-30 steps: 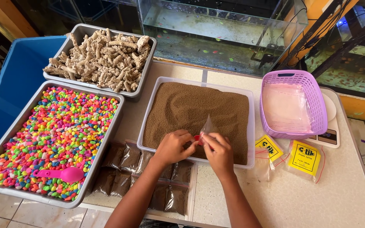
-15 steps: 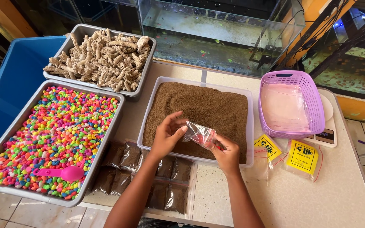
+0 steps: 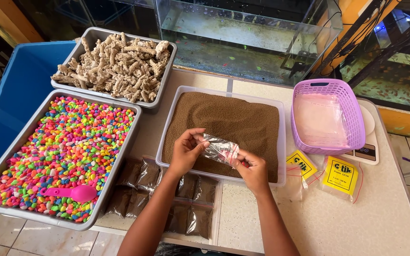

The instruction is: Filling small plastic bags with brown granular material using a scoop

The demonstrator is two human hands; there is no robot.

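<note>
Head view, looking down on a pale speckled table [image 3: 395,223].

Item: small clear plastic bag [image 3: 220,149], crinkled, with a red strip along one edge. It is being held above the near edge of the clear tub of brown granules [image 3: 224,118].

Left hand [image 3: 186,150]: fingers are pinching the bag's left end, thumb on top.

Right hand [image 3: 252,167]: fingers are closing on the bag's right end, near the red strip. The two hands are sitting close together, joined only by the bag.

Item: grey tray of multicoloured pebbles [image 3: 62,151], lying left of the tub, with a pink scoop [image 3: 72,193] resting on the pebbles.

Item: grey tray of pale coral pieces [image 3: 115,66], standing behind the pebble tray.

Item: filled packets of brown granules [image 3: 167,194], lying in rows on the table under the forearms.

Item: purple basket [image 3: 326,116], sitting right of the tub on a white scale [image 3: 364,150], with clear bags inside.

Item: two yellow-labelled packets [image 3: 326,173], lying in front of the basket.

Item: glass tank [image 3: 247,38], standing behind the table.

Item: blue bin [image 3: 10,90], at far left.
</note>
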